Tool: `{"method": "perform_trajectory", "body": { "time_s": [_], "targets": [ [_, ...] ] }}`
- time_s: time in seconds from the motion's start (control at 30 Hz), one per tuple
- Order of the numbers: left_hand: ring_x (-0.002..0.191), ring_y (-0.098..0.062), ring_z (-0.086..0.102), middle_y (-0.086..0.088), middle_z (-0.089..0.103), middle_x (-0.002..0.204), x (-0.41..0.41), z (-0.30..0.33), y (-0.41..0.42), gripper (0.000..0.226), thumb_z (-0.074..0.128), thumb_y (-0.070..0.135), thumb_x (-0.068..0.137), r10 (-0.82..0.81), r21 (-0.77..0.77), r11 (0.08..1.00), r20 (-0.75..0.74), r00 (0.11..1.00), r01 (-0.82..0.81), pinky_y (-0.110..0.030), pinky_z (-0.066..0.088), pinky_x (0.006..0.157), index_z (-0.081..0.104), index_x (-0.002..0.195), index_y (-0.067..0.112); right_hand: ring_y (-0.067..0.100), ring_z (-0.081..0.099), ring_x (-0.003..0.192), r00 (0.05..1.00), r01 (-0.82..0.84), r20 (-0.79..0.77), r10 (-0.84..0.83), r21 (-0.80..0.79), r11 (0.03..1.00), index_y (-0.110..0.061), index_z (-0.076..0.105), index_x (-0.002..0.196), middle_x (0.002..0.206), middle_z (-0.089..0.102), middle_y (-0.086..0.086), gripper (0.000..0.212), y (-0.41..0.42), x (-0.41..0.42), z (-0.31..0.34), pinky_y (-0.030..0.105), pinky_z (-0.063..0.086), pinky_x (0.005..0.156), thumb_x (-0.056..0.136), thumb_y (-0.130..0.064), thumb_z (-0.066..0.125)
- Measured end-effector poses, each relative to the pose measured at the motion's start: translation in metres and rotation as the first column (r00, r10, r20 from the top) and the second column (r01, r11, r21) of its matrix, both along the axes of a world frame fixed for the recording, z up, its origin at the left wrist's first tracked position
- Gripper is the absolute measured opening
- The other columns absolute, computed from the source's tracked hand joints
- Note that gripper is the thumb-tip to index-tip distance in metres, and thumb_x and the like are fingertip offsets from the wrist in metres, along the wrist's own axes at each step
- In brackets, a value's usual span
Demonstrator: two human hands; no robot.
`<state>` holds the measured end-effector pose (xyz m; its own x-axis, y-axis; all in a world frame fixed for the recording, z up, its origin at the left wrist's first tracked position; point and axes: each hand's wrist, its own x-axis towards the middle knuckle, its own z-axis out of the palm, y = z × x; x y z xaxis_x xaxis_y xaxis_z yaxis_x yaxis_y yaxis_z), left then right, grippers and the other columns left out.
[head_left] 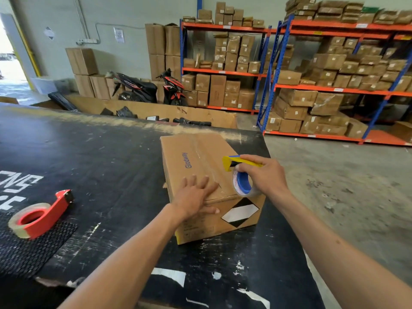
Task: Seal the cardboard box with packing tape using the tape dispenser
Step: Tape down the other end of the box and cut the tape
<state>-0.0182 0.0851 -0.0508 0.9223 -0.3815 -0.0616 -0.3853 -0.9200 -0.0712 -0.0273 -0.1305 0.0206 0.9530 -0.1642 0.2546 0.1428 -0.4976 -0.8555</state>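
Cardboard box (200, 157) lies under the flat, spread left hand (193, 195) while right-hand fingers (247, 160) grip the tape dispenser (239, 175).

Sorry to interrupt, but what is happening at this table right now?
A person is taping a cardboard box shut on a black table. The left hand presses flat on the box top, while the right hand holds a yellow tape dispenser at the near edge. A red dispenser lies unused to the left.

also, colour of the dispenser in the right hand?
Yellow body, blue core, on the tape dispenser gripped by the right hand; head view.
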Motion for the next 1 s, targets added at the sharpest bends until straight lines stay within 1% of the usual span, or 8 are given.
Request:
{"method": "perform_trajectory", "body": {
  "time_s": [0.3,0.47,0.67,0.73,0.8,0.87,0.93,1.0],
  "targets": [
    [0.153,-0.033,-0.003,0.006,0.002,0.167,0.010,0.006,0.087,0.091,0.057,0.072,0.081,-0.191,-0.187,0.969,-0.171,0.967,0.159,-0.046,-0.004,0.121,0.011,0.155,0.046,0.006,0.068,0.094,0.996,-0.079,-0.026,0.081,0.069,0.994,-0.047,0.078,0.096,0.093,0.076,-0.018,0.033,0.000,-0.007,-0.009,0.036,0.058,0.088,0.063,-0.048,0.081],
    [0.153,-0.032,-0.002,0.007,0.004,0.167,0.007,0.004,0.093,0.097,0.049,0.082,0.074,-0.204,-0.207,0.964,-0.160,0.966,0.169,-0.046,-0.002,0.122,0.013,0.155,0.045,0.007,0.066,0.096,0.994,-0.106,-0.018,0.106,0.046,0.993,-0.044,0.078,0.097,0.098,0.074,-0.017,0.029,0.011,-0.008,-0.009,0.034,0.058,0.085,0.069,-0.044,0.082],
    [0.153,-0.029,0.002,0.006,0.005,0.167,-0.002,0.008,0.091,0.091,0.052,0.072,0.082,-0.197,-0.158,0.970,-0.086,0.977,0.182,-0.043,-0.002,0.122,0.012,0.157,0.040,0.007,0.063,0.095,0.986,-0.167,-0.010,0.167,-0.014,0.986,-0.042,0.077,0.104,0.104,0.071,-0.015,0.031,0.028,-0.020,-0.008,0.020,0.051,0.069,0.073,-0.041,0.082],
    [0.152,-0.024,0.010,0.006,0.015,0.166,-0.007,0.013,0.089,0.087,0.054,0.070,0.084,-0.143,-0.322,0.942,-0.124,0.982,0.097,-0.043,0.004,0.123,0.022,0.157,0.036,0.003,0.064,0.092,0.977,-0.208,0.025,0.210,-0.078,0.975,-0.045,0.076,0.106,0.102,0.070,-0.018,0.034,0.028,-0.030,-0.008,0.021,0.054,0.071,0.073,-0.042,0.082],
    [0.146,-0.018,0.031,0.004,0.035,0.159,-0.015,0.026,0.082,0.076,0.054,0.065,0.089,-0.074,-0.694,0.707,-0.269,0.960,-0.140,-0.037,0.017,0.121,0.036,0.153,0.028,-0.001,0.062,0.088,0.950,-0.244,0.149,0.276,-0.201,0.949,-0.046,0.074,0.109,0.097,0.066,-0.021,0.036,0.023,-0.044,-0.009,0.015,0.049,0.070,0.075,-0.043,0.083],
    [0.131,-0.014,0.053,0.001,0.053,0.147,-0.027,0.041,0.072,0.070,0.046,0.066,0.093,-0.134,-0.907,0.254,-0.378,0.916,-0.336,-0.038,0.031,0.117,0.048,0.146,0.021,-0.001,0.059,0.077,0.847,-0.246,0.381,0.371,-0.338,0.909,-0.037,0.076,0.112,0.087,0.058,-0.024,0.036,0.018,-0.058,-0.009,0.009,0.038,0.065,0.077,-0.042,0.080],
    [0.119,-0.023,0.065,-0.010,0.064,0.134,-0.037,0.053,0.067,0.067,0.040,0.064,0.096,-0.254,-0.860,-0.116,-0.458,0.852,-0.497,-0.044,0.043,0.110,0.057,0.136,0.013,-0.001,0.051,0.070,0.707,-0.233,0.543,0.453,-0.425,0.875,-0.023,0.077,0.112,0.085,0.049,-0.022,0.036,0.016,-0.067,-0.007,0.008,0.033,0.063,0.078,-0.035,0.081],
    [0.115,-0.031,0.067,-0.019,0.067,0.126,-0.046,0.063,0.068,0.066,0.044,0.061,0.096,-0.360,-0.749,-0.273,-0.501,0.786,-0.603,-0.047,0.047,0.106,0.061,0.129,0.006,0.000,0.047,0.071,0.625,-0.228,0.587,0.515,-0.494,0.839,-0.018,0.077,0.112,0.085,0.047,-0.015,0.039,0.014,-0.067,-0.009,0.009,0.032,0.063,0.075,-0.024,0.087]
  ]
}}
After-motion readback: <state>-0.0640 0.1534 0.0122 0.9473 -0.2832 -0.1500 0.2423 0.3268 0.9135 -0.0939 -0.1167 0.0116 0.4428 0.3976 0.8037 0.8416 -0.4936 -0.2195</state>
